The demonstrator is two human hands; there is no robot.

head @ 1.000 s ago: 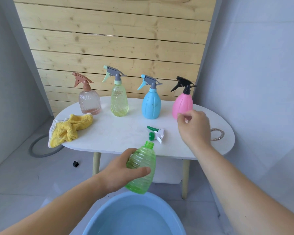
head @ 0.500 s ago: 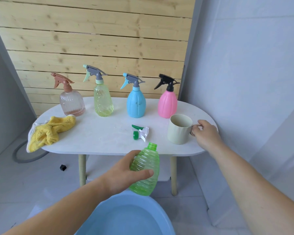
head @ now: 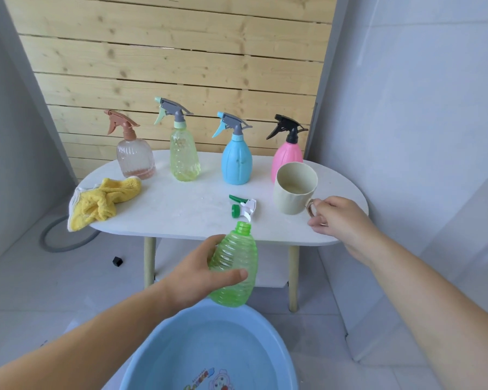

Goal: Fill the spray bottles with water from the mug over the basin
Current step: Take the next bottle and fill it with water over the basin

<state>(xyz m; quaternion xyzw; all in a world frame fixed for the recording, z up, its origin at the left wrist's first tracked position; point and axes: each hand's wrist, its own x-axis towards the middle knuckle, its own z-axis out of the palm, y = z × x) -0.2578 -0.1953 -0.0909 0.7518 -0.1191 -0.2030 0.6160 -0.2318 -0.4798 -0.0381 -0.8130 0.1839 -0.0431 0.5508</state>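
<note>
Both forearms are showing bare right up to the edge of view, with no sleeve, watch or bracelet appearing on either. The left hand (head: pixel 197 273) and the right hand (head: pixel 341 220) are wearing no gloves, and the thumbnail is looking short and unpainted.

green bottle (head: pixel 234 266): ribbed translucent plastic | cloth (head: pixel 102 204): fluffy terry | wall (head: pixel 181 52): knotty wood planks

Left hand (head: pixel 197 273) gripping open green bottle (head: pixel 234 266) (above basin (head: pixel 158 350)), right hand (head: pixel 341 219) holding mug (head: pixel 295 187)
</note>
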